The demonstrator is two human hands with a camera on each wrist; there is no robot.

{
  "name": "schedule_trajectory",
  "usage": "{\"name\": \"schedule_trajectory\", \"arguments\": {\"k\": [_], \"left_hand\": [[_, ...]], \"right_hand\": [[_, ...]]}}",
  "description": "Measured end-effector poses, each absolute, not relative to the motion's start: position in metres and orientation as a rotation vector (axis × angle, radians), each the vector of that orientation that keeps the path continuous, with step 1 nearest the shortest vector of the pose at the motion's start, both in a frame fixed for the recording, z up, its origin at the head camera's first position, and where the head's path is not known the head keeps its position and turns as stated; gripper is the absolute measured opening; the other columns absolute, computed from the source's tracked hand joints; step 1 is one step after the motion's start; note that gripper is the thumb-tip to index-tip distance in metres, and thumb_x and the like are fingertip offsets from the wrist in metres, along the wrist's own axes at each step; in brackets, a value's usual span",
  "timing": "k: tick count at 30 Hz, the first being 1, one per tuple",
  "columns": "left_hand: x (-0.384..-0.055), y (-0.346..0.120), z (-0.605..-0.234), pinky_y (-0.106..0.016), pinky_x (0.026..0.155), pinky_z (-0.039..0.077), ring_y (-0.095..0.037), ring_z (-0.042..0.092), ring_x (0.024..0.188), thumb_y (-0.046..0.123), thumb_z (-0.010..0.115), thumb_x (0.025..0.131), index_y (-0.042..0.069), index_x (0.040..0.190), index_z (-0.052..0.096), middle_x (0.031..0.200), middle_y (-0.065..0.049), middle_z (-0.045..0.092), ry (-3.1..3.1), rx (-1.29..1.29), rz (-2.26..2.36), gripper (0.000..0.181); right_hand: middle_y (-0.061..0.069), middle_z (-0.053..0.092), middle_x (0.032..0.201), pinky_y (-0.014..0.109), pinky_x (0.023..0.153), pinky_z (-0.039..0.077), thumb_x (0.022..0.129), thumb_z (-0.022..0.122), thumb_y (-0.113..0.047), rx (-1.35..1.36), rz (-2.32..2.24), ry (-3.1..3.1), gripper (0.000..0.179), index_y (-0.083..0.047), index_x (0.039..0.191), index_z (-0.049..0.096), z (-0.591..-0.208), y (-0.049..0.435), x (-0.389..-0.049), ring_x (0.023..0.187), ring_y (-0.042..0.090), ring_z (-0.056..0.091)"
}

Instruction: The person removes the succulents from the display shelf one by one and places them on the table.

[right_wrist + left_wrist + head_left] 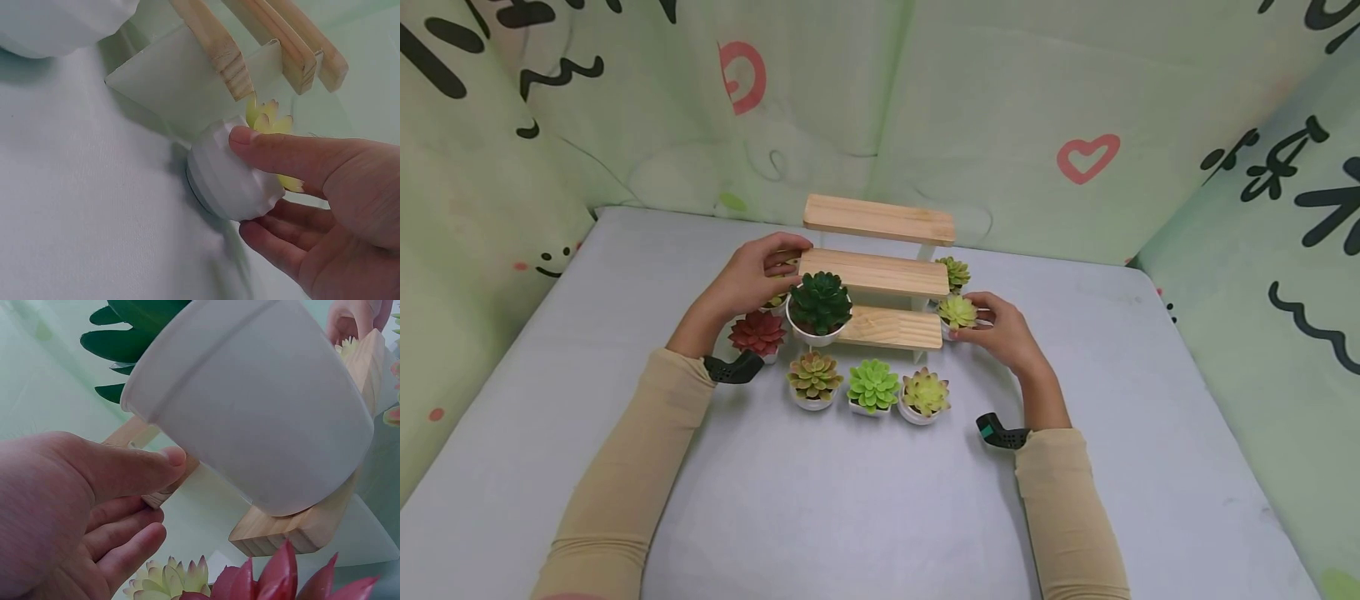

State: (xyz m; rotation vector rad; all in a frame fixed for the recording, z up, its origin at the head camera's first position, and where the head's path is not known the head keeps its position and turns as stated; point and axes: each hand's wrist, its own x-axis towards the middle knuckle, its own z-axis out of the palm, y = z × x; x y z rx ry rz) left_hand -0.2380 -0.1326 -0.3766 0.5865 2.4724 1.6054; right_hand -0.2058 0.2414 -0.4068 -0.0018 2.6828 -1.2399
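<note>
A dark green potted succulent [821, 305] in a white pot [256, 412] stands at the left end of the lowest board of a wooden tiered shelf [875, 272]. My left hand [754, 277] is beside it, thumb tip right at the pot's side, the other fingers extended past it near the middle board. At the shelf's right side my right hand [1003, 330] holds a light yellow-green succulent [957, 311] by its white ribbed pot [228, 172], thumb on one side and fingers on the other. That pot is low, close over the table in the right wrist view.
In front of the shelf stand a brownish-green succulent [815, 377], a bright green one [873, 387] and a pink-tipped yellow one [925, 393]. A red succulent [757, 333] sits below my left hand, and another green one [953, 272] behind my right. Printed curtains [985, 100] enclose the white table [850, 517].
</note>
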Motion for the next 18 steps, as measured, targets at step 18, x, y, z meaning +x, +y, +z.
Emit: {"name": "schedule_trajectory", "arguments": {"k": [18], "left_hand": [[-0.237, -0.132, -0.375, -0.034, 0.1, 0.045, -0.022, 0.049, 0.123, 0.003, 0.06, 0.086, 0.011, 0.127, 0.049, 0.134, -0.008, 0.048, 2.473, 0.565, 1.596, 0.043]], "right_hand": [[0.006, 0.041, 0.14, 0.047, 0.101, 0.042, 0.073, 0.076, -0.03, -0.058, -1.233, 2.647, 0.073, -0.015, 0.135, 0.041, -0.394, 0.25, -0.201, 0.127, 0.028, 0.042]]}}
